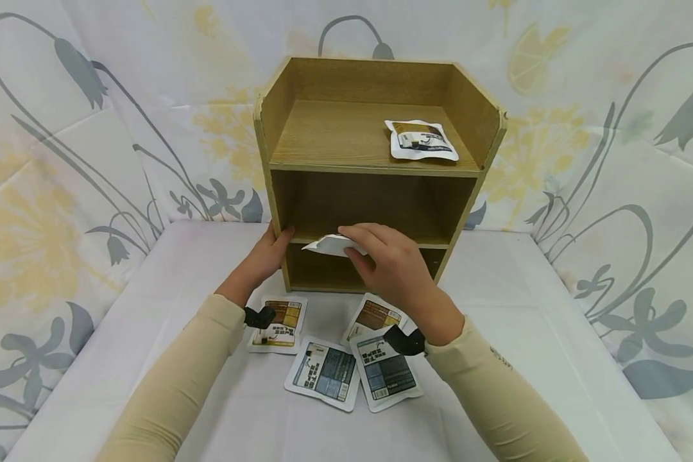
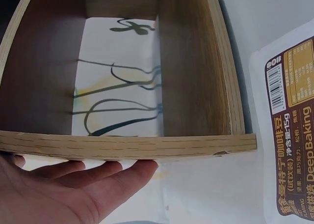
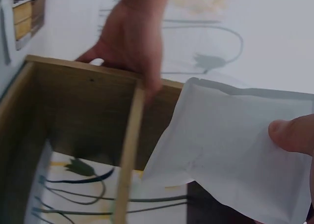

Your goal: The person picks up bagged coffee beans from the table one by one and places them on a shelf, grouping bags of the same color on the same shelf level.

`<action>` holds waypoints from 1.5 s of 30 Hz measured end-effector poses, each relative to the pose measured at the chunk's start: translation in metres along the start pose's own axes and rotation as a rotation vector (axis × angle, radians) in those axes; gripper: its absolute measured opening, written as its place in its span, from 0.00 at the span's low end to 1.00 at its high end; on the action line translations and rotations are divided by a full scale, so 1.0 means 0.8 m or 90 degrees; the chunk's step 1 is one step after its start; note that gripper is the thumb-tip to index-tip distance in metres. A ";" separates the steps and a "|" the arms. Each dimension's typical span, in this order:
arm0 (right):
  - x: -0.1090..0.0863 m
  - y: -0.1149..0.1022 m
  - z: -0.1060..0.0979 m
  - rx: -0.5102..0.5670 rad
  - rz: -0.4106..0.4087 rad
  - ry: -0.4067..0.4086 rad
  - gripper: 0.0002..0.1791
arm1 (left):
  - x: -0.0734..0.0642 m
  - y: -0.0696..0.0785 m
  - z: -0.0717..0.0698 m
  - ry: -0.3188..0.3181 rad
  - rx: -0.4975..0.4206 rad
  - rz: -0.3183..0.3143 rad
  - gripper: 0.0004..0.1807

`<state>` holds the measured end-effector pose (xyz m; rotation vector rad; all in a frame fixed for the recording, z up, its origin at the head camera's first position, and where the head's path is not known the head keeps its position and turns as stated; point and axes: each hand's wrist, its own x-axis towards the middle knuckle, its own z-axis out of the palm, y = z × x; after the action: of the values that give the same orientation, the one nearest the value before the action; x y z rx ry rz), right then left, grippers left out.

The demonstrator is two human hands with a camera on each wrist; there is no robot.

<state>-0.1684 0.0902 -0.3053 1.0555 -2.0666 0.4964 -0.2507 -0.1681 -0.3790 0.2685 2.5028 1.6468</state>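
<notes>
A person's right hand (image 1: 391, 260) pinches a white pouch (image 1: 330, 245), thumb below and fingers above, before a small wooden shelf (image 1: 335, 136) standing on a white tabletop (image 1: 496, 282). Seen almost edge-on in the head view, the pouch juts from that grasp toward 9 o'clock, its visible length running roughly 9 to 3 across the shelf's front. The middle compartment (image 1: 369, 200) lies at 12 to 1 o'clock from it; how much depth separates the 2 cannot be judged. The left hand (image 1: 268, 253), at 9 o'clock, grips the shelf's side panel, thumb at the front edge and fingers along the outside, near the pouch but apart from it. Of the 2 hands, only the right has the pouch; in the right wrist view its thumb presses the blank face. Another pouch (image 1: 421, 141) lies on the top tier at 1 to 2 o'clock. On the tabletop, between 5 and 7 o'clock, rest 2 brown-labelled pouches (image 1: 277, 324) and 2 blue-labelled pouches (image 1: 323, 374).
</notes>
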 end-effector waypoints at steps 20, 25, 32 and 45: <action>0.039 -0.006 -0.032 -0.001 -0.055 0.148 0.17 | -0.001 0.002 0.001 0.007 0.013 0.026 0.35; 0.047 -0.008 -0.037 -0.009 -0.077 0.173 0.16 | -0.017 0.026 0.002 -0.004 0.010 0.011 0.35; 0.058 -0.008 -0.041 -0.006 -0.098 0.227 0.15 | -0.018 0.028 0.004 -0.004 0.007 0.016 0.34; 0.076 -0.007 -0.040 0.024 -0.079 0.304 0.12 | 0.001 -0.005 0.005 0.018 0.037 0.032 0.37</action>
<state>-0.1726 0.0750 -0.2378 0.9679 -1.5687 0.6540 -0.2508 -0.1659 -0.3841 0.3200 2.5884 1.6080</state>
